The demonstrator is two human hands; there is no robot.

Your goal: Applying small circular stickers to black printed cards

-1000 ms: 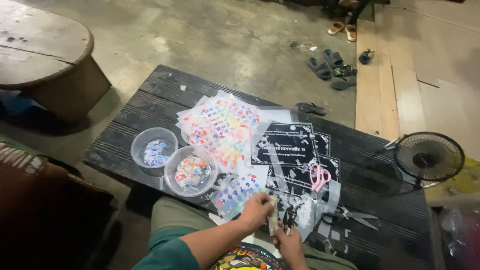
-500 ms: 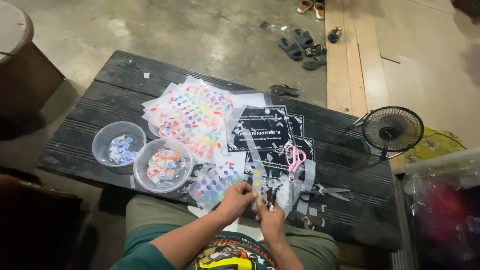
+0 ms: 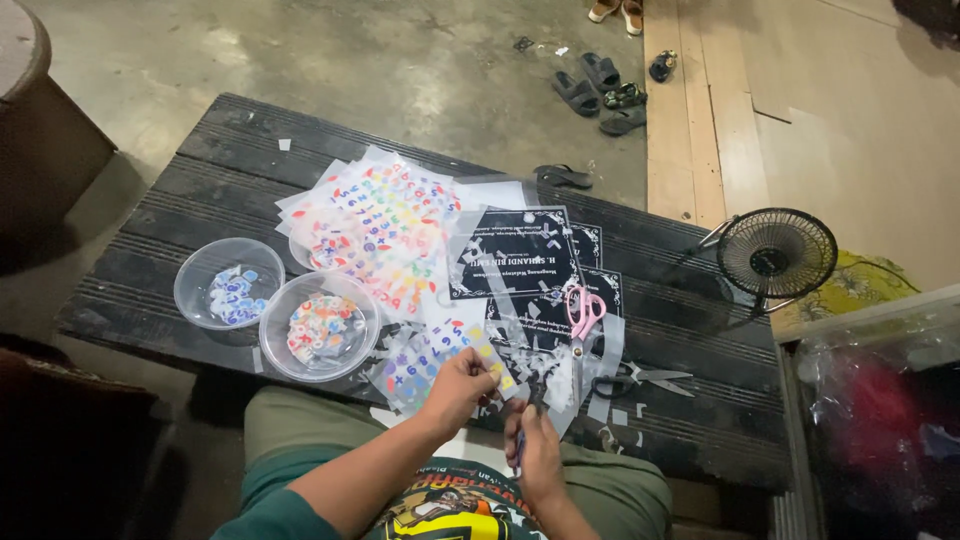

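At the lower centre of the frame the left hand (image 3: 462, 385) pinches a glossy sticker strip (image 3: 487, 358) of coloured letters, while the right hand (image 3: 537, 452) is closed around dark-handled scissors (image 3: 533, 392). Beyond, on the ridged black desk (image 3: 180, 220), sit two clear round plastic bowls (image 3: 318, 327), pink scissors (image 3: 582, 310), and shiny sticker sheets (image 3: 385, 225). Further off: a small black fan (image 3: 777, 253), concrete floor (image 3: 400, 70), sandals (image 3: 600, 85).
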